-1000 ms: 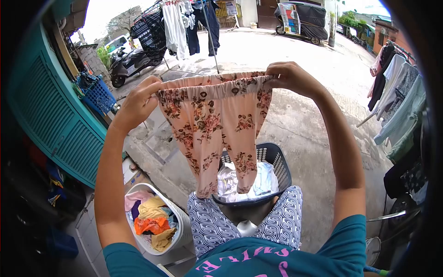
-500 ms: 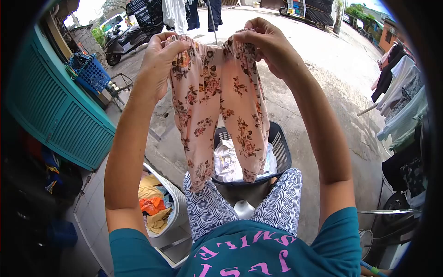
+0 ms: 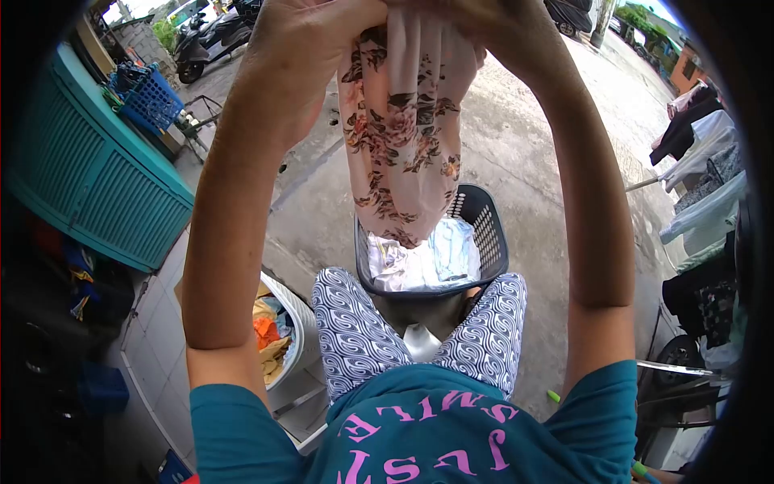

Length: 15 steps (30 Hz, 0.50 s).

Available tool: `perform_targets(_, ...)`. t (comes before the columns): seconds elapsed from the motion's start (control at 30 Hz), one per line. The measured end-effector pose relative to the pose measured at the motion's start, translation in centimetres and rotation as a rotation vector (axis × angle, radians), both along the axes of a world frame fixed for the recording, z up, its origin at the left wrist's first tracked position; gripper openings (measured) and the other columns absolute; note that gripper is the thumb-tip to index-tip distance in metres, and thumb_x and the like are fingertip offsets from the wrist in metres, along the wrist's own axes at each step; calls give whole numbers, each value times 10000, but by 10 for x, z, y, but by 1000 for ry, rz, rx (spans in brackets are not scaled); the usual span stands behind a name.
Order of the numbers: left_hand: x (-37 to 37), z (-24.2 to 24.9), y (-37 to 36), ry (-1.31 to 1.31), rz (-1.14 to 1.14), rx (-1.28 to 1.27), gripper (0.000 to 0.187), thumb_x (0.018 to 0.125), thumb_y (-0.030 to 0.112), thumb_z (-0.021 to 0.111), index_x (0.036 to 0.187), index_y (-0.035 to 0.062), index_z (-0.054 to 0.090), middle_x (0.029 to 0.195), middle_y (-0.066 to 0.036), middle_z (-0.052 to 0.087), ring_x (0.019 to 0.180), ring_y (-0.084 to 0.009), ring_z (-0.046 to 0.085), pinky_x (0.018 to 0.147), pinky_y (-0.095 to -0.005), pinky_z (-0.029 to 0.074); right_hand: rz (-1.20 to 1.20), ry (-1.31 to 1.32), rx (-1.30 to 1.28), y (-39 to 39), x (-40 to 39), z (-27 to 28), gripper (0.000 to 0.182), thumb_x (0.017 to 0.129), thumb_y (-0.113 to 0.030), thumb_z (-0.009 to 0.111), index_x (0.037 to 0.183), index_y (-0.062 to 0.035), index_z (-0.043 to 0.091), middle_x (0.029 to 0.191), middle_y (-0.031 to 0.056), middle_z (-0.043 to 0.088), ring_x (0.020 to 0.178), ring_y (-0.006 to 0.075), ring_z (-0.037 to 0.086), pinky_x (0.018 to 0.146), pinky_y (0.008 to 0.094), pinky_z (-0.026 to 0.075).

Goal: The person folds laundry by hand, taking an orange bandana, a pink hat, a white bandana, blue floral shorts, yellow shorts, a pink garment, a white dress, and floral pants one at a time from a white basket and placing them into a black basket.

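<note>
Light pink floral pants (image 3: pixel 403 137) hang from my two raised hands at the top of the head view. My left hand (image 3: pixel 310 40) is closed on the upper left of the cloth. At the upper right, my right hand (image 3: pixel 508 28) grips the pants too; the top edge of the frame cuts off its fingertips. The cloth looks folded together into one narrow bundle. Its lower end hangs in front of a dark grey plastic basket (image 3: pixel 493 234), in which folded white and pale blue clothes (image 3: pixel 451 250) lie.
A white laundry basket (image 3: pixel 305 331) with colourful clothes stands left of my knees. Teal louvred doors (image 3: pixel 113 177) and a blue basket (image 3: pixel 153 101) are at the left. Clothes hang (image 3: pixel 701 194) along the right side. A parked motorcycle (image 3: pixel 205 44) stands at the back left.
Both hands have moved up and closer together. The pants, earlier spread with two legs apart, now hang as one narrower folded bundle, higher up.
</note>
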<state>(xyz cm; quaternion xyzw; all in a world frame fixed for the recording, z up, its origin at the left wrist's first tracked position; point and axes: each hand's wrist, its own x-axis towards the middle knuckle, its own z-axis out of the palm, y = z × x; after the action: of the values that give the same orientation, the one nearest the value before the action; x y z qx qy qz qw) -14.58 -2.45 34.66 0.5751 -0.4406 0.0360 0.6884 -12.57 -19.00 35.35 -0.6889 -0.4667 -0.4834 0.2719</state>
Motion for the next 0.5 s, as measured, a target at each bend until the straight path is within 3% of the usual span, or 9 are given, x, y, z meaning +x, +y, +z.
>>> perform_targets(0.03, 4, -4, 0, -32, -20, -14, 455, 739, -74, 406, 1187, -33, 334, 990, -120, 521, 887, -148, 529, 785, -236, 443, 180, 227, 102, 5, 2, -3, 536, 740, -375, 678, 1104, -8, 535, 905, 120, 606, 836, 206, 607, 712, 325, 494)
perform_targets(0.07, 10, -8, 1, -23, -15, -13, 455, 739, -74, 406, 1187, -33, 334, 990, -120, 521, 887, -148, 529, 785, -236, 443, 184, 236, 103, 4, -1, -2, 536, 740, -375, 678, 1104, -8, 535, 905, 120, 606, 836, 206, 607, 712, 325, 494)
perform_targets(0.13, 22, -16, 5, -102, 13, -144, 440, 728, -99, 423, 1156, -11, 367, 999, -103, 525, 891, -140, 526, 782, -235, 443, -289, 447, -8, 13, -22, 9, 596, 733, -485, 642, 1066, -1, 540, 841, 146, 613, 801, 229, 622, 679, 329, 499)
perform_targets(0.17, 27, -14, 9, -39, 149, -102, 417, 730, -98, 453, 1127, 2, 376, 1023, -92, 513, 906, -130, 517, 780, -227, 439, -468, 400, 2, 18, -19, 8, 551, 745, -516, 615, 943, -3, 590, 718, 131, 610, 686, 212, 619, 616, 329, 496)
perform_targets(0.27, 34, -32, 21, -202, 119, -105, 407, 745, -78, 472, 1125, 28, 372, 1080, -91, 480, 946, -126, 498, 787, -226, 436, -618, 496, -292, 27, -23, 21, 505, 738, -509, 627, 792, -7, 618, 639, 105, 597, 595, 190, 589, 558, 325, 476)
perform_targets(0.3, 30, -43, 27, -432, 111, -63, 431, 764, -67, 462, 1154, 81, 353, 1156, -113, 418, 1025, -150, 456, 813, -245, 441, -522, 348, -242, 22, -14, 18, 510, 732, -519, 629, 702, -10, 620, 596, 77, 579, 569, 143, 559, 520, 304, 447)
perform_targets(0.33, 32, -56, 27, -429, 116, -62, 431, 764, -67, 462, 1154, 81, 353, 1156, -113, 418, 1025, -150, 456, 813, -245, 441, -517, 351, -244, 24, -18, 21, 510, 732, -519, 629, 702, -10, 620, 596, 77, 579, 569, 143, 559, 520, 304, 447)
perform_targets(0.4, 36, -90, 21, -576, 289, -214, 446, 702, -4, 667, 1049, 24, 389, 878, -64, 530, 836, -163, 545, 761, -289, 443, -425, 247, -269, 27, -33, 33, 506, 740, -516, 626, 741, -10, 633, 592, 50, 566, 596, 109, 559, 530, 269, 440)
perform_targets(0.5, 22, -139, 25, -552, 341, -94, 370, 664, -39, 683, 948, 39, 459, 875, -73, 546, 818, -199, 564, 720, -309, 454, -304, -52, -211, 37, -29, 24, 436, 833, -442, 550, 846, -12, 622, 629, 7, 566, 599, 69, 534, 542, 242, 438)
